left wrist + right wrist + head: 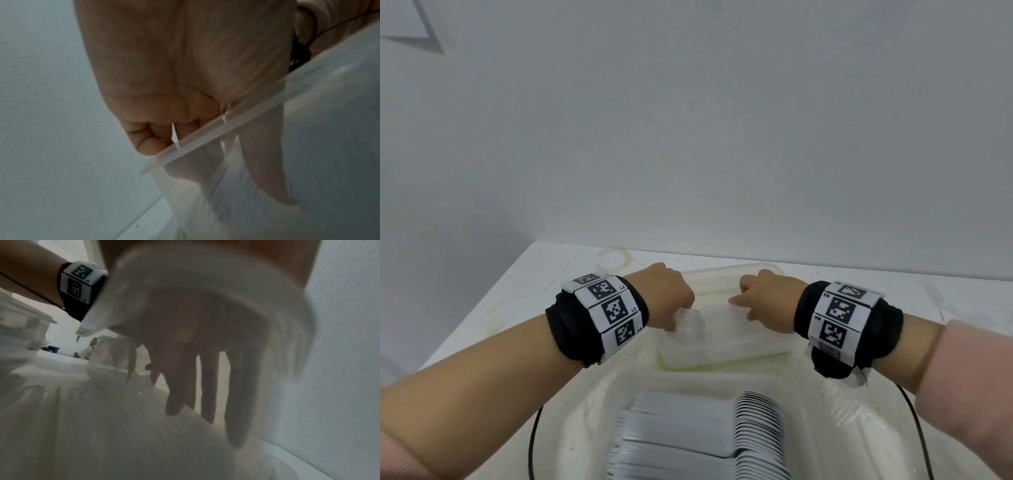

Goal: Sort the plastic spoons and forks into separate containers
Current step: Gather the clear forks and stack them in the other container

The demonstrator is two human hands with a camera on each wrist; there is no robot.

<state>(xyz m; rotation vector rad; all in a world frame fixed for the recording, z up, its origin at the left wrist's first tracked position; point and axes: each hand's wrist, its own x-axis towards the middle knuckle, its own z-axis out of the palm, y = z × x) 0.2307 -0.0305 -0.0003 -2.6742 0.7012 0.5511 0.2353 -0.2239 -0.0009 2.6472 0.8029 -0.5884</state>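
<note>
both hands sit at the far side of the table (482, 308) in the head view. left hand (666, 296) is curled over the left end of a clear lidded container (722, 342), its fingers bent down onto a small bundle of clear plastic cutlery (690, 322) lying on the lid; whether these are spoons or forks cannot be told. right hand (767, 301) is curled too, fingertips pressing down on the right part of the same lid. a second, larger clear container (726, 277) stands just behind, against the wall (688, 137). nearer the person, a white tray (599, 411) holds a packed stack of grey-white cutlery (698, 438), handles flat and the bowls fanned in a row on the right. both wrists carry black bands with printed markers, and a black cable runs beside each forearm.

from the left wrist, the left hand (174, 81) fills the top of the picture, its fingers (150, 144) folded tight above a clear plastic edge (205, 139); more fingers show blurred through the plastic below. thin clear slivers poke out between them.

from the right wrist, the picture is smeared. the right hand (201, 353) shows through clear plastic, its fingers (207, 394) pointing down and fairly straight; what they grip, if anything, cannot be told from here. the left wrist's marker band (80, 287) shows at upper left.
</note>
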